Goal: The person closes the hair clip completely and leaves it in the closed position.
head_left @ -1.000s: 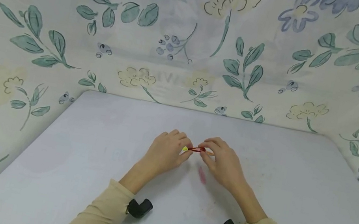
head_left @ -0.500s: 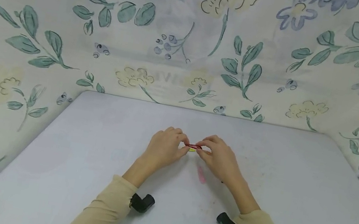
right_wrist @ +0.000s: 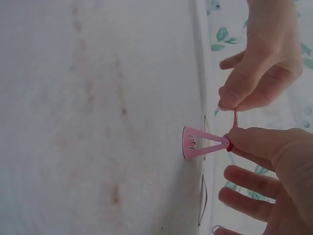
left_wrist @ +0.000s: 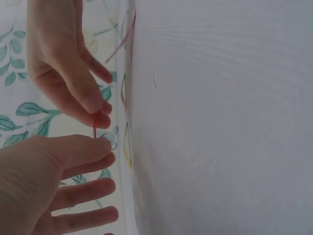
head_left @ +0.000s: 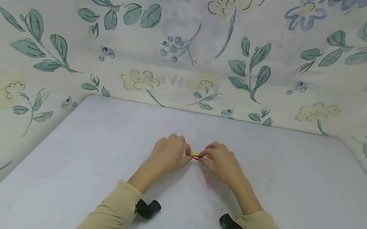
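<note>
Between my two hands a red snap hair clip [head_left: 195,158] is held just above the table. My left hand [head_left: 170,151] pinches one end with thumb and forefinger; its other fingers are extended in the left wrist view. The right hand [head_left: 222,162] pinches the other end, and the fingers cover much of the clip. Just beyond it a yellow hair clip [head_left: 194,154] lies on the table. An orange hair clip [head_left: 209,157] is partly hidden by my right hand. Nearer me lies a pink hair clip [head_left: 207,182], its triangular frame plain in the right wrist view [right_wrist: 205,135].
The white table [head_left: 88,155] runs back to a cloth [head_left: 177,68] printed with leaves and flowers. Black wrist cameras [head_left: 148,209] are strapped at both sleeves. Another thin clip edge [right_wrist: 203,198] shows low in the right wrist view.
Both hands come slightly closer to the body with the red hair clip. It was turned face-on at first, then edge-on beyond the yellow clip; now it appears in front of it.
</note>
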The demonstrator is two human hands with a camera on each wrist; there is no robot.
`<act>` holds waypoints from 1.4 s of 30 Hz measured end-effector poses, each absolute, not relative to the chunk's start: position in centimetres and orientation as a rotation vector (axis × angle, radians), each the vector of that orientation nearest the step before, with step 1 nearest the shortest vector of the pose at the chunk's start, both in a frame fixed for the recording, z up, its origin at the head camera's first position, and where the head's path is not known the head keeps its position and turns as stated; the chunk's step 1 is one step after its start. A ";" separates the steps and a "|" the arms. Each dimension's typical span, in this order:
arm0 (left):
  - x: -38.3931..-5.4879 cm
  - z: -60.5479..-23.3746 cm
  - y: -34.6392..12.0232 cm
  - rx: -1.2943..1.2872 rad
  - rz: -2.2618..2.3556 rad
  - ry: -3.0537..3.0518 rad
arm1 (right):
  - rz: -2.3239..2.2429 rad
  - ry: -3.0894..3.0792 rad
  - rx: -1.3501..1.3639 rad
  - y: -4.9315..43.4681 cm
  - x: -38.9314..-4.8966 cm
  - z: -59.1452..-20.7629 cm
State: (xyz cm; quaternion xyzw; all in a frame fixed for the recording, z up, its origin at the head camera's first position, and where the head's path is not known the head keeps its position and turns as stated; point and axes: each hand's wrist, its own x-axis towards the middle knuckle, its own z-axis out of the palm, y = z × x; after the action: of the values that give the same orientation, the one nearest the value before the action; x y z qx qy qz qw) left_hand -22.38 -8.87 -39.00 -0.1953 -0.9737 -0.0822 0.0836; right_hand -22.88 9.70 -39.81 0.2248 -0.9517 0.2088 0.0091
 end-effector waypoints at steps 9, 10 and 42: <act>-22.1 -39.3 -8.9 -0.580 -0.211 -2.942 | 0.503 -3.044 0.707 9.1 -23.1 -39.7; -22.1 -39.3 -8.9 -0.576 -0.203 -2.948 | 0.486 -3.058 0.703 9.0 -23.1 -39.7; -21.9 -39.4 -9.0 -0.549 -0.237 -3.018 | 0.341 -3.153 0.621 8.0 -23.1 -39.4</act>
State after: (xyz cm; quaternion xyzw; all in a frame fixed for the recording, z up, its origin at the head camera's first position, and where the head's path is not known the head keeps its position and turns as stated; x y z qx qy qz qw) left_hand -21.93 -8.97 -39.45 -0.1785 -0.9804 -0.0772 0.0326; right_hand -23.08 7.99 -39.44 0.1921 -0.9747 0.1053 -0.0450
